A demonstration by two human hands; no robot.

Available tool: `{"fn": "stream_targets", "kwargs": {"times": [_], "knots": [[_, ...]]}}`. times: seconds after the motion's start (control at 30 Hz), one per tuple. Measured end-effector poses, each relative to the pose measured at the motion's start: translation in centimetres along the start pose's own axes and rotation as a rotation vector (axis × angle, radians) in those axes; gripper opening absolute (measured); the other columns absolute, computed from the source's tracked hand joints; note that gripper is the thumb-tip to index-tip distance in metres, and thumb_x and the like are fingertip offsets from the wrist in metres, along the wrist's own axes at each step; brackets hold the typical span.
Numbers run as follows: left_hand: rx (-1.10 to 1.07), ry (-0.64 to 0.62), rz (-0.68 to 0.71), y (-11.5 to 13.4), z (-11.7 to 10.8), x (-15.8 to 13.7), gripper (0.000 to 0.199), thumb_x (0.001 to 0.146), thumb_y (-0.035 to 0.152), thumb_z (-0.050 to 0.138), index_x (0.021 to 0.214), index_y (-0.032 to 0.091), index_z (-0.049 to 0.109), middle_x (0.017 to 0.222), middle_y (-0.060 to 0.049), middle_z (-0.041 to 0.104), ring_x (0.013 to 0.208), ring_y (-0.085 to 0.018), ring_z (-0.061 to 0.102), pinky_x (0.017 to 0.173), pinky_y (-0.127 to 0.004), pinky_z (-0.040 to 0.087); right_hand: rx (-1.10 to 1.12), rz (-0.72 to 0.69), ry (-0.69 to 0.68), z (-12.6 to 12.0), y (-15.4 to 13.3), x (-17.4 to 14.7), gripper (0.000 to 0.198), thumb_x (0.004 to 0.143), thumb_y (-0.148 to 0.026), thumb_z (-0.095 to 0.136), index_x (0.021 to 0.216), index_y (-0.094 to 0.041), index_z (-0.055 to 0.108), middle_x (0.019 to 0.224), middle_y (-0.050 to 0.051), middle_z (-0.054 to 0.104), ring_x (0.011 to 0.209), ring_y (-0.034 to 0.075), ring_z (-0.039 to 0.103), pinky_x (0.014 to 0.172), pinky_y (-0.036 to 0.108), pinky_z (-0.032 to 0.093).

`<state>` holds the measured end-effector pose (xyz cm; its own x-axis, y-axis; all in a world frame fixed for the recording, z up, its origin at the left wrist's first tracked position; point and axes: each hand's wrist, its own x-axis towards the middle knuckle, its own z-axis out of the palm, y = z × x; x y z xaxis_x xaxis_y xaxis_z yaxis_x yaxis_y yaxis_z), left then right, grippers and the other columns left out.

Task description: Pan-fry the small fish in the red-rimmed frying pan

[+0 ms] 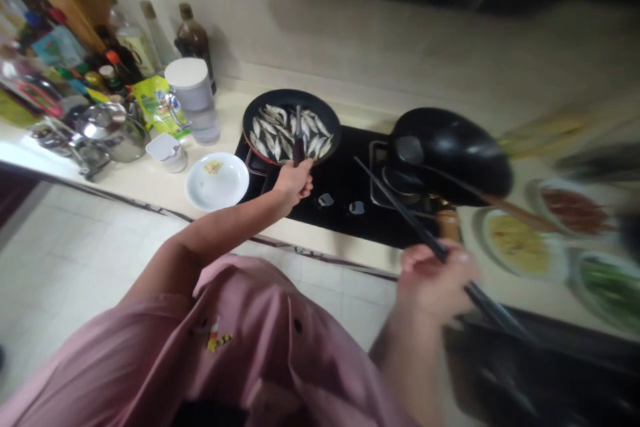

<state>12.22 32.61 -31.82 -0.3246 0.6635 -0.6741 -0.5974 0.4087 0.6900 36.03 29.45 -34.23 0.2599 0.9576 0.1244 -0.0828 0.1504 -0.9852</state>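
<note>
The left hand (294,181) was closed round the dark handle (299,149) of a frying pan (327,113), its fingers curled tight beneath the near rim. The pan sat at the left end of a black stove (335,170), and in it lay many small silvery fish (270,140), spread side by side over the bottom.

The right hand (440,273), blurred, was raised off to the right of the stove front, its fingers bent round a pair of long dark chopsticks (403,208) — the thin ends pointed up and left, well apart from the fish. How the individual fingers pinched them could not be told.

On the right of the stove stood a black wok (465,147), with a spatula (515,212) resting across it, its wooden handle reaching out to the right. Beyond that, on the pale surface (345,253), were three blurred dishes: one of yellow pieces (520,243), one of reddish shreds (575,209) and one of green pieces (610,287).

Just left of the stove lay a white plate (225,193) with a few yellowish bits — beside it a small white container (167,152), a lidded jug (193,103) and a shiny metal pot (113,133). Bottles (195,33) stood behind, near the wall.
</note>
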Motion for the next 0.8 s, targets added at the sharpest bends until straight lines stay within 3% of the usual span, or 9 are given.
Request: {"fn": "stream_targets", "kwargs": {"times": [0.07,0.17,0.3,0.5,0.63,0.8], "knots": [[0.008,-0.067,0.025,1.4,-1.6,-0.7,0.034,0.098,0.023,0.053,0.068,0.020,0.038,0.047,0.009,0.035,0.034,-0.003,0.027,0.037,-0.016,0.014,-0.199,-0.197,-0.064,1.6,0.8,0.3,0.036,0.089,-0.055,0.056,0.087,-0.019,0.062,0.052,-0.004,0.057,0.041,0.012,0.049,0.041,0.025,0.039],[0.073,-0.191,0.082,3.2,-5.2,-2.1,0.038,0.095,0.021,0.056,0.062,0.020,0.037,0.045,0.008,0.032,0.033,-0.003,0.025,0.035,-0.017,0.011,-0.510,-0.504,-0.352,4.2,2.0,1.2,0.032,0.095,-0.045,0.054,0.097,-0.017,0.068,0.064,0.001,0.067,0.055,0.015,0.063,0.058,0.029,0.053],[0.154,-0.254,0.195,5.1,-10.8,-4.1,0.031,0.088,0.018,0.063,0.064,0.019,0.044,0.044,0.009,0.034,0.032,-0.003,0.027,0.033,-0.015,0.012,-0.728,-0.851,-0.727,7.5,3.5,3.1,0.028,0.098,-0.037,0.049,0.097,-0.018,0.070,0.076,0.006,0.071,0.068,0.017,0.066,0.068,0.029,0.053],[0.182,-0.228,0.301,5.6,-15.9,-5.7,0.026,0.080,0.022,0.072,0.070,0.019,0.048,0.043,0.010,0.033,0.031,-0.003,0.027,0.032,-0.014,0.015,-0.923,-1.004,-0.888,10.7,4.8,4.2,0.031,0.103,-0.034,0.041,0.099,-0.018,0.067,0.075,0.005,0.069,0.068,0.016,0.061,0.065,0.028,0.044],[0.166,-0.226,0.320,5.4,-17.5,-5.9,0.028,0.076,0.025,0.074,0.072,0.020,0.047,0.044,0.010,0.034,0.031,-0.003,0.028,0.031,-0.014,0.015,-1.018,-1.070,-0.920,11.9,4.8,4.0,0.033,0.105,-0.033,0.039,0.098,-0.017,0.067,0.073,0.004,0.067,0.069,0.016,0.059,0.063,0.028,0.038],[0.163,-0.207,0.292,5.6,-18.3,-6.0,0.032,0.071,0.026,0.079,0.076,0.020,0.047,0.045,0.012,0.033,0.032,-0.003,0.027,0.031,-0.014,0.017,-1.146,-1.025,-0.941,12.7,4.6,3.8,0.036,0.106,-0.034,0.036,0.099,-0.017,0.067,0.076,0.006,0.068,0.070,0.016,0.058,0.063,0.030,0.035]]}}
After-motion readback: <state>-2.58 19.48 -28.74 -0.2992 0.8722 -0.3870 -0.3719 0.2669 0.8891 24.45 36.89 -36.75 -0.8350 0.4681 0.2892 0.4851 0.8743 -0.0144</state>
